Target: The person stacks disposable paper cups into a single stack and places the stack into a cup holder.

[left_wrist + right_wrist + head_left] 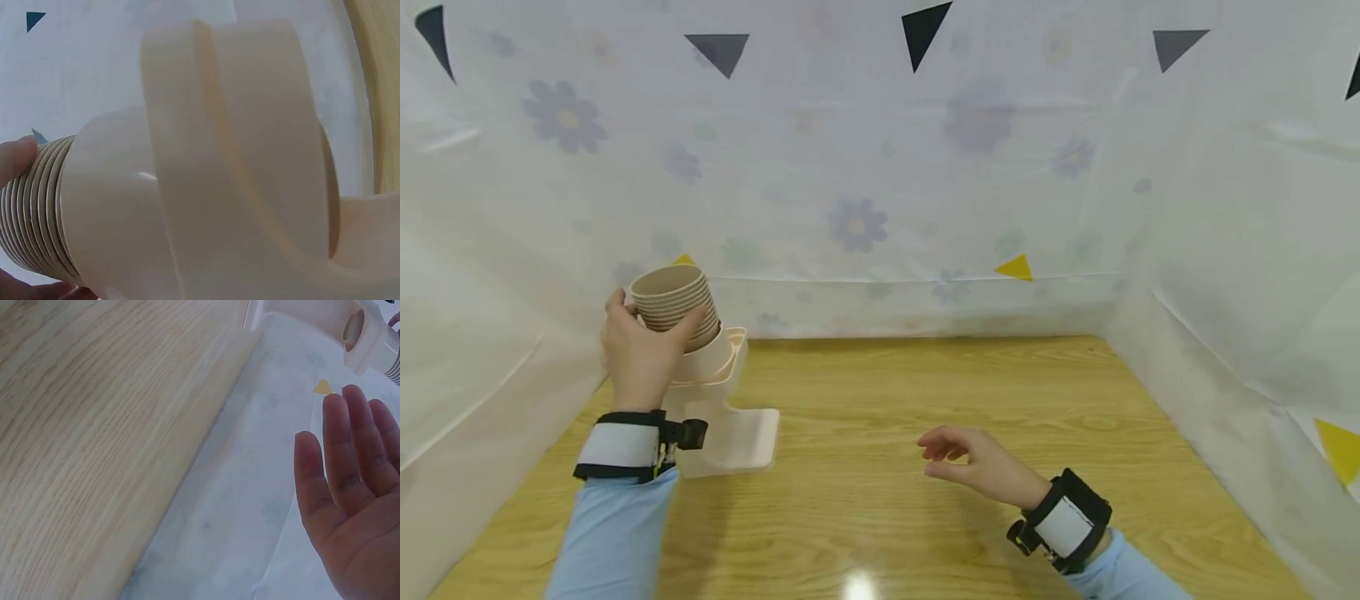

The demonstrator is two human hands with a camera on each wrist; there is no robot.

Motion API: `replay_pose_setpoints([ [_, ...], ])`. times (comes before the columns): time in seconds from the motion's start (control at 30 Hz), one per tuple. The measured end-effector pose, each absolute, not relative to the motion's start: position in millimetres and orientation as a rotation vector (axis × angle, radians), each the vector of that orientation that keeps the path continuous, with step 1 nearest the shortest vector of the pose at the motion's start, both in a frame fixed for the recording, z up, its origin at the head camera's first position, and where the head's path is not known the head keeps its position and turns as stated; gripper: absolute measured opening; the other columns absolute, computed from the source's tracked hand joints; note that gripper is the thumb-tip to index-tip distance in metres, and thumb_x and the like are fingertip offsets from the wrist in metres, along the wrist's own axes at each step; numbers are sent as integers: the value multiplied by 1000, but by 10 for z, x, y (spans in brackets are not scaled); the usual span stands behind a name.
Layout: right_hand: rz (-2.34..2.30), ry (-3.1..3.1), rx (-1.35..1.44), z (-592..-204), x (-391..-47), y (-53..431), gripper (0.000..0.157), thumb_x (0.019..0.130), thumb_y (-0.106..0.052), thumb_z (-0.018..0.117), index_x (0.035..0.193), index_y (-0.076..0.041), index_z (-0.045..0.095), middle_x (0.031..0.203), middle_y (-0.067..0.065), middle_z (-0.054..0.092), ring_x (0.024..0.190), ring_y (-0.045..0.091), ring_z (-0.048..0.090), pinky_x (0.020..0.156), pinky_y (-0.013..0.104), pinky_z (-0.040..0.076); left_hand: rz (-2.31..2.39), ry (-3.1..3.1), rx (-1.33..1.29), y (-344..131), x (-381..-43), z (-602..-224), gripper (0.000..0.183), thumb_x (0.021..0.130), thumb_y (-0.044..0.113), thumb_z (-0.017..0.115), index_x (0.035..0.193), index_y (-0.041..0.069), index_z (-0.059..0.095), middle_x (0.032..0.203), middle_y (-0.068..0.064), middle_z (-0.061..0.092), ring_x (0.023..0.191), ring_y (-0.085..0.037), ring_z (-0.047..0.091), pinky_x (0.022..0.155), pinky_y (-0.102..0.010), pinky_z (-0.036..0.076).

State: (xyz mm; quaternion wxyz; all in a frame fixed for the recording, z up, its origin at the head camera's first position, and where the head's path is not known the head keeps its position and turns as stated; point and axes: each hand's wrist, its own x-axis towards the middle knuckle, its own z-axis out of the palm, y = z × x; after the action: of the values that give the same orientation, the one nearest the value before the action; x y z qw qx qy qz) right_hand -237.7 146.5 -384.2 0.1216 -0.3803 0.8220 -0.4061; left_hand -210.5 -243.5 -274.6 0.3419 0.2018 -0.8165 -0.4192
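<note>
My left hand (643, 354) grips a nested stack of beige paper cups (677, 304), thumb on one side and fingers on the other. The stack leans a little, its lower end inside the round collar of a cream plastic cup dispenser (752, 442). In the left wrist view the ribbed cup rims (40, 209) run into the collar of the dispenser (119, 200). Over the tabletop to the right, my right hand (973, 462) holds nothing, its fingers loosely bent. The right wrist view shows its palm (369, 544) and relaxed fingers.
The dispenser stands on a wood-grain table (880, 500) at the left. White flower-printed sheeting (880, 167) hangs behind the table and along both sides, with black, grey and yellow triangles on it. Both wrists wear strapped cameras.
</note>
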Motion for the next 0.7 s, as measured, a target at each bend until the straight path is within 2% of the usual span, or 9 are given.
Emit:
replay_pose_setpoints([
  [0.1, -1186, 2402, -1112, -3849, -2366, 1463, 37, 91, -24, 57, 121, -2, 59, 106, 18, 67, 94, 14, 60, 83, 39, 51, -1057, -2123, 548, -2427, -2080, -2769, 86, 74, 42, 71, 139, -4, 37, 135, -25, 49, 123, -39, 44, 103, -56, 32],
  [0.17, -1189, 2411, -1108, -3850, -2350, 1480, 37, 91, -24, 57, 121, -2, 59, 106, 17, 67, 94, 15, 60, 83, 39, 51, -1039, -2138, 557, -2404, -2084, -2786, 82, 74, 42, 72, 134, -5, 42, 131, -25, 52, 122, -40, 42, 101, -59, 27],
  [0.27, -1198, 2423, -1087, -3843, -2333, 1504, 36, 91, -23, 57, 121, -2, 59, 105, 17, 67, 94, 15, 60, 83, 39, 51, -1026, -2159, 566, -2369, -2104, -2795, 81, 74, 44, 72, 133, -4, 43, 131, -25, 52, 123, -41, 38, 98, -62, 20],
  [0.43, -1195, 2452, -1066, -3863, -2335, 1540, 40, 91, -30, 57, 121, -3, 60, 105, 16, 67, 93, 14, 60, 83, 39, 52, -1030, -2168, 565, -2332, -2161, -2820, 83, 73, 46, 71, 133, -4, 44, 131, -26, 53, 124, -43, 36, 99, -63, 17],
  [0.57, -1176, 2476, -1031, -3915, -2362, 1535, 43, 91, -35, 56, 121, -5, 60, 105, 14, 67, 94, 15, 60, 83, 41, 50, -1007, -2094, 542, -2251, -2090, -2904, 92, 74, 45, 71, 144, -1, 31, 140, -27, 41, 129, -42, 30, 104, -62, 18],
  [0.67, -1167, 2538, -947, -3960, -2385, 1533, 44, 90, -37, 56, 121, -6, 60, 111, 15, 66, 99, 21, 58, 85, 45, 48, -990, -1902, 424, -2007, -1973, -2983, 86, 78, 35, 70, 143, -3, 29, 139, -29, 37, 127, -40, 30, 105, -59, 23],
  [0.7, -1167, 2570, -903, -3971, -2390, 1528, 47, 90, -39, 56, 123, -6, 60, 114, 15, 66, 103, 24, 58, 87, 48, 48, -973, -1846, 357, -1890, -1942, -3019, 78, 78, 30, 69, 139, -5, 35, 136, -30, 40, 125, -40, 33, 104, -58, 26],
])
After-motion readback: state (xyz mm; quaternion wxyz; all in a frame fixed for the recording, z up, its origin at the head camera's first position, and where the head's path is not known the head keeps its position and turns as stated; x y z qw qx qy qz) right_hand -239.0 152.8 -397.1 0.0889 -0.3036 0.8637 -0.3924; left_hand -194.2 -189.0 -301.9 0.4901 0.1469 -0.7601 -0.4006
